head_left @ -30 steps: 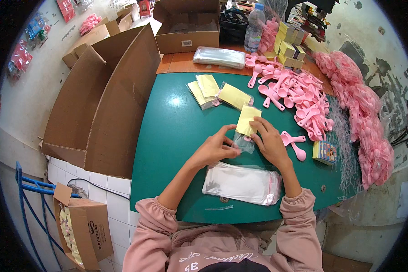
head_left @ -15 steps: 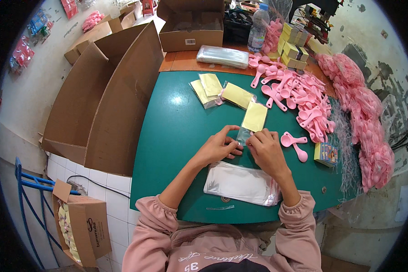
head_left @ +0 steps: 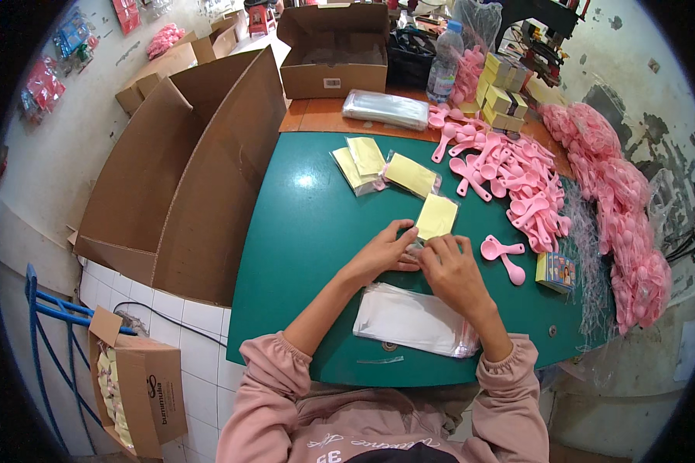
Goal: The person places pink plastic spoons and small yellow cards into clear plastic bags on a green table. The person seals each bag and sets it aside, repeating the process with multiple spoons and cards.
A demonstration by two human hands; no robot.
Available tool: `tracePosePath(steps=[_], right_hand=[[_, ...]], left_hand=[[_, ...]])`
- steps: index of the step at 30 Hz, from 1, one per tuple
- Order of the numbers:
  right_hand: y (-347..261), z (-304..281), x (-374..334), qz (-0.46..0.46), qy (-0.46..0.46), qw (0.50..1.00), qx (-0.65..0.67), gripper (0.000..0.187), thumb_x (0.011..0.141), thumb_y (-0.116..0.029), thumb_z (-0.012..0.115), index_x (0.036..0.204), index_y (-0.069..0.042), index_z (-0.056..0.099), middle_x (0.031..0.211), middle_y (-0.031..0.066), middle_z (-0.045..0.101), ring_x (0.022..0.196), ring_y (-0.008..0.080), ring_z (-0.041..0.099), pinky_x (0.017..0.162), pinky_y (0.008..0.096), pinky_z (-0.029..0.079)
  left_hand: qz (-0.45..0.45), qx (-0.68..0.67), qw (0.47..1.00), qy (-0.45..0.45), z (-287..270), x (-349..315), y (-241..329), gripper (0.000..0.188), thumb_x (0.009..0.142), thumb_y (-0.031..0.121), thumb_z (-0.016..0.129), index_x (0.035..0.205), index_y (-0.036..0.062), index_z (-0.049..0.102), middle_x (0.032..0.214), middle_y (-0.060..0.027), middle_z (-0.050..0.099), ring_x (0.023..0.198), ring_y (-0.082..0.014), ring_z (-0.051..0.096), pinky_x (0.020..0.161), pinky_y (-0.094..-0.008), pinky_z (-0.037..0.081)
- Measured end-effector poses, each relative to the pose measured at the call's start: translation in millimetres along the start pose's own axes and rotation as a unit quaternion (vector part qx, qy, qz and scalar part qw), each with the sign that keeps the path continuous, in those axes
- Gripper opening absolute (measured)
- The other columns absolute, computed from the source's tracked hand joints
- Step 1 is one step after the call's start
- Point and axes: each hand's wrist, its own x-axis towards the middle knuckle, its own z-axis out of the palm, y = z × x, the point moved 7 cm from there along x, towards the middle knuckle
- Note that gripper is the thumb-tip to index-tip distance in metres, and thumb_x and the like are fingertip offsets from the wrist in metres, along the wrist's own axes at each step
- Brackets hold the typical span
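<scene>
On the green table (head_left: 301,231), my left hand (head_left: 382,251) and my right hand (head_left: 449,266) meet at the near end of a small clear packet with a yellow card (head_left: 436,216) inside. Both pinch that packet's lower edge. A stack of empty clear bags (head_left: 413,320) lies just below my hands. Two loose pink spoons (head_left: 503,255) rest to the right of my right hand. Three finished yellow-card packets (head_left: 382,166) lie farther back.
A heap of pink spoons (head_left: 517,177) covers the table's right side, with pink bagged bundles (head_left: 625,208) beyond. A large open cardboard box (head_left: 185,170) stands at the left. A smaller box (head_left: 336,46), a water bottle (head_left: 445,62) and a bag bundle (head_left: 384,108) sit behind.
The yellow-card packet has shifted slightly away from me, and both hands have closed in on its near edge.
</scene>
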Motion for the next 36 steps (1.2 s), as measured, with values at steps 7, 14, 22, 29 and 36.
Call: tracePosePath(steps=[7, 14, 22, 29, 36], right_hand=[[5, 2, -11, 0.047, -0.066, 0.993, 0.088, 0.012, 0.077, -0.011, 0.056, 0.084, -0.002, 0.052, 0.082, 0.0097, 0.051, 0.073, 0.0248, 0.052, 0.065, 0.0338, 0.041], [36, 11, -8, 0.162, -0.058, 0.959, 0.224, 0.019, 0.076, -0.017, 0.061, 0.089, -0.005, 0.054, 0.086, 0.0105, 0.052, 0.074, 0.0271, 0.053, 0.064, 0.0342, 0.042], [25, 6, -5, 0.131, -0.027, 0.980, 0.145, 0.025, 0.071, -0.013, 0.064, 0.093, -0.008, 0.056, 0.093, 0.0087, 0.050, 0.091, 0.0254, 0.048, 0.076, 0.0372, 0.037], [13, 16, -3, 0.123, -0.049, 0.966, 0.221, 0.019, 0.070, -0.011, 0.064, 0.085, -0.007, 0.054, 0.087, 0.0085, 0.048, 0.088, 0.0249, 0.047, 0.073, 0.0363, 0.036], [6, 16, -3, 0.085, -0.049, 0.978, 0.185, 0.018, 0.068, -0.013, 0.063, 0.080, -0.005, 0.052, 0.082, 0.0085, 0.048, 0.084, 0.0241, 0.048, 0.072, 0.0360, 0.035]], left_hand=[[0.103, -0.008, 0.993, 0.050, 1, 4, 8, 0.051, 0.087, 0.015, 0.052, 0.128, 0.0027, 0.025, 0.096, -0.0145, 0.057, 0.085, -0.0175, 0.059, 0.069, -0.0278, 0.053], [0.061, 0.265, 0.962, 0.029, -18, -23, 36, 0.041, 0.088, 0.015, 0.050, 0.125, 0.0077, 0.034, 0.096, -0.0174, 0.060, 0.086, -0.0173, 0.061, 0.067, -0.0296, 0.053], [0.033, 0.183, 0.982, -0.037, -13, -24, 14, 0.043, 0.086, 0.008, 0.051, 0.125, 0.0051, 0.033, 0.091, -0.0147, 0.062, 0.083, -0.0176, 0.062, 0.068, -0.0280, 0.053], [0.044, 0.178, 0.982, -0.054, -6, -23, 15, 0.050, 0.087, 0.009, 0.051, 0.131, 0.0062, 0.027, 0.095, -0.0143, 0.061, 0.086, -0.0170, 0.061, 0.074, -0.0273, 0.052], [0.042, 0.118, 0.992, -0.017, -7, -16, 6, 0.048, 0.085, 0.011, 0.053, 0.128, 0.0095, 0.032, 0.090, -0.0103, 0.062, 0.079, -0.0130, 0.059, 0.069, -0.0246, 0.050]])
